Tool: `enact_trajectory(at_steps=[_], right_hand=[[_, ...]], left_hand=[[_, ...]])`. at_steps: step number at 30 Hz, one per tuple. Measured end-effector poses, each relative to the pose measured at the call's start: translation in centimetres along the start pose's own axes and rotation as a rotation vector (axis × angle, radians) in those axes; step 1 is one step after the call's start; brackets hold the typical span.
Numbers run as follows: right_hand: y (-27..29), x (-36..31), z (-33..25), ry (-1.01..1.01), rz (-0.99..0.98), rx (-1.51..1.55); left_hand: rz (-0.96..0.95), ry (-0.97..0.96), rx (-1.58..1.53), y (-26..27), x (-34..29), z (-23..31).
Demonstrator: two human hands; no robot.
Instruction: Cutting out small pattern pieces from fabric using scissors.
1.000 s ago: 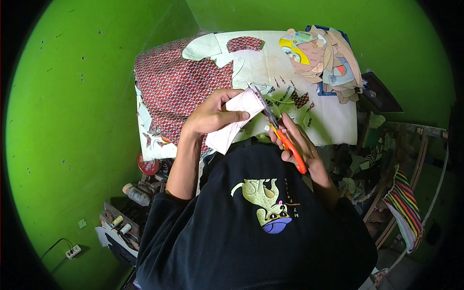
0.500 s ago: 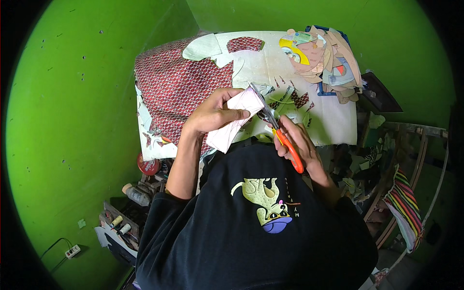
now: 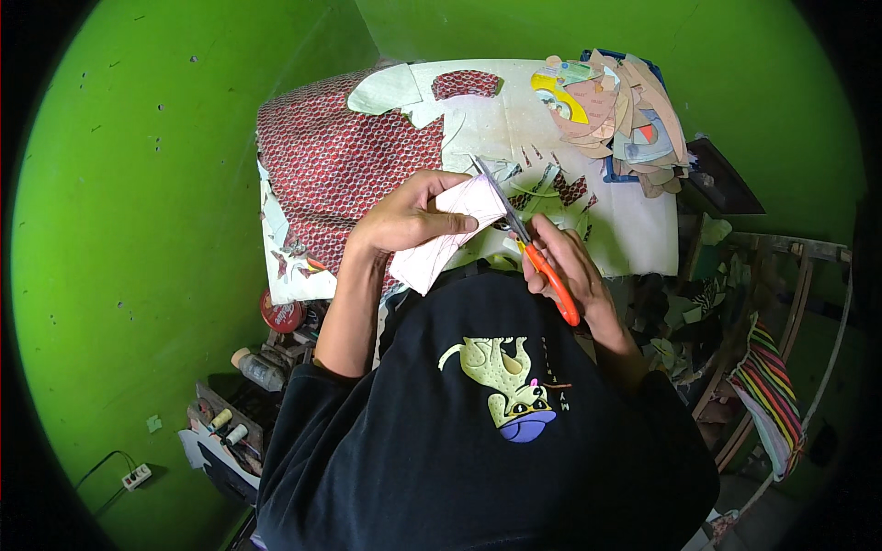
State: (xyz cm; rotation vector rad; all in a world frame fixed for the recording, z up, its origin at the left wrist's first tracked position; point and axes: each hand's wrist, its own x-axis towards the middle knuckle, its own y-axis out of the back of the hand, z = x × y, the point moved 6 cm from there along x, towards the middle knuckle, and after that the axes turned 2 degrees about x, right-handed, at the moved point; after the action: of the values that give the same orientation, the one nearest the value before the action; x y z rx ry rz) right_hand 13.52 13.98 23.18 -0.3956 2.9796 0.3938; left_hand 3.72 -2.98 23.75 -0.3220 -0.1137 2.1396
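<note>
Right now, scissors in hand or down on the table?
In hand: the right hand grips the scissors by their orange handles, blades along the edge of the white piece.

In the right grip (image 3: 571,271), scissors (image 3: 542,261) showed glossy orange plastic handles (image 3: 557,285) and smooth grey metal blades (image 3: 514,219). The left grip (image 3: 409,216) held a white sheet (image 3: 441,243), matt and paper-like. Beyond the left grip, red patterned cloth (image 3: 344,147) looked matt, lightly creased. Beyond the right grip, brown templates (image 3: 650,106) resembled matt card. Below both grips, the pale worktop (image 3: 638,243) appeared smooth.
</note>
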Motion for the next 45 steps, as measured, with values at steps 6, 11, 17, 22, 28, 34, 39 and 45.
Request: enact_trajectory(at_steps=[6, 11, 17, 22, 28, 34, 39, 45], right_hand=[[-0.2, -0.2, -0.6, 0.040, -0.018, -0.091], [0.4, -0.3, 1.3, -0.115, 0.126, 0.136], [-0.2, 1.4, 2.1, 0.217, 0.265, 0.527], [-2.7, 2.5, 0.4, 0.079, 0.297, 0.589], [-0.8, 2.6, 1.0, 0.069, 0.611, 0.557], [1.7, 3.7, 1.3, 0.167, 0.621, 0.418], [0.3, 4.3, -0.1, 0.143, 0.413, 0.250], [0.1, 4.1, -1.5, 0.130, 0.387, 0.232]], left_hand=[[0.022, 0.009, -0.019, 0.2, -0.2, -0.2], [0.013, 0.011, -0.043, 0.5, 0.0, -0.8], [0.354, -0.266, -0.204, 1.1, 1.3, -1.6], [0.475, -0.348, -0.344, 0.1, 1.8, -2.4], [0.743, -0.360, -0.376, 1.6, -0.5, -2.7], [0.363, -0.057, 0.007, 0.9, -1.1, -4.1], [0.087, 0.048, 0.379, -0.9, 0.0, -4.0], [0.006, -0.024, 0.164, -1.7, 0.8, -3.8]])
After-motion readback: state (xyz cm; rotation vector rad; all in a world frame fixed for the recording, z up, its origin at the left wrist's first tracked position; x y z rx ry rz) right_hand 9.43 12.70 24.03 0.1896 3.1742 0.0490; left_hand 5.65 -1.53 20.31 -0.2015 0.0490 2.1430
